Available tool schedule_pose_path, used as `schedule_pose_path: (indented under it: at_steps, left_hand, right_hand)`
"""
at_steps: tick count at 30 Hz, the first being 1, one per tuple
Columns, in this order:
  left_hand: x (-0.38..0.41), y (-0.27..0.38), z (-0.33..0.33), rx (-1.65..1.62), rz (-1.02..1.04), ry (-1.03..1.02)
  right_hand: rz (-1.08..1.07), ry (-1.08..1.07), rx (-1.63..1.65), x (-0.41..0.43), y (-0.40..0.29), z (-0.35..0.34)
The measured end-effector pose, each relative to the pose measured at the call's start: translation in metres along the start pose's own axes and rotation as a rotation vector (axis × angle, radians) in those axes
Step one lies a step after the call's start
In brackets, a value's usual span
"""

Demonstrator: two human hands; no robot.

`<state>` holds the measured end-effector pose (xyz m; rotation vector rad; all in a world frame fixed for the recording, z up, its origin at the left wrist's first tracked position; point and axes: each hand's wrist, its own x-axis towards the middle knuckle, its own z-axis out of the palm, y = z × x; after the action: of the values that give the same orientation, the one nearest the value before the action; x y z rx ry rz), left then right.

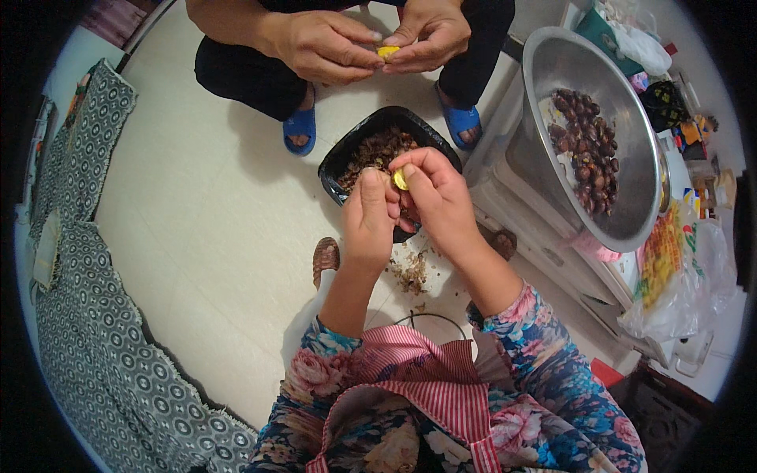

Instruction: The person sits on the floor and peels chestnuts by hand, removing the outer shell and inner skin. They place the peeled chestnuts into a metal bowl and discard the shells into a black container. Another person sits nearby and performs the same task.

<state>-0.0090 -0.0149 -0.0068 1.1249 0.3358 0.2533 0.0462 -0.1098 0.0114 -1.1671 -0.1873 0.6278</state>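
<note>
Between the fingertips of my right hand [434, 198] is a yellow peeled chestnut [401, 179]. My left hand [372, 216] is close against it with bent fingers; whether it grips anything is hidden. Both hands are over a black-lined bin [331, 151] holding brown chestnut shells [381, 148]. At the right, a large steel basin [535, 77] contains many dark brown chestnuts [585, 148]. Across from me, another person's two hands [331, 50] hold a second yellow chestnut [387, 52].
Shell scraps [412, 273] lie on the tiled floor near my feet. The basin stands on a white storage unit [532, 189], beside a plastic bag [680, 278]. Patterned fabric [89, 307] covers furniture at the left. The other person's blue slippers [300, 127] are beyond the bin.
</note>
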Motion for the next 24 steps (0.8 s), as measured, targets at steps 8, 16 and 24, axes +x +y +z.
schedule_pose_path:
  at_steps: [8, 16, 24]
  left_hand:
    - [0.001, -0.001, -0.004, 0.515, 0.195, 0.031]
    - [0.000, -0.003, -0.006, 0.866, 0.596, 0.101]
    - [-0.003, 0.005, -0.002, 0.111, 0.303, 0.135]
  right_hand:
    - [-0.133, 0.068, -0.241, -0.001, 0.003, 0.004]
    - [-0.103, 0.080, -0.138, -0.004, 0.005, 0.010]
    - [0.035, -0.038, 0.168, -0.011, -0.018, 0.017]
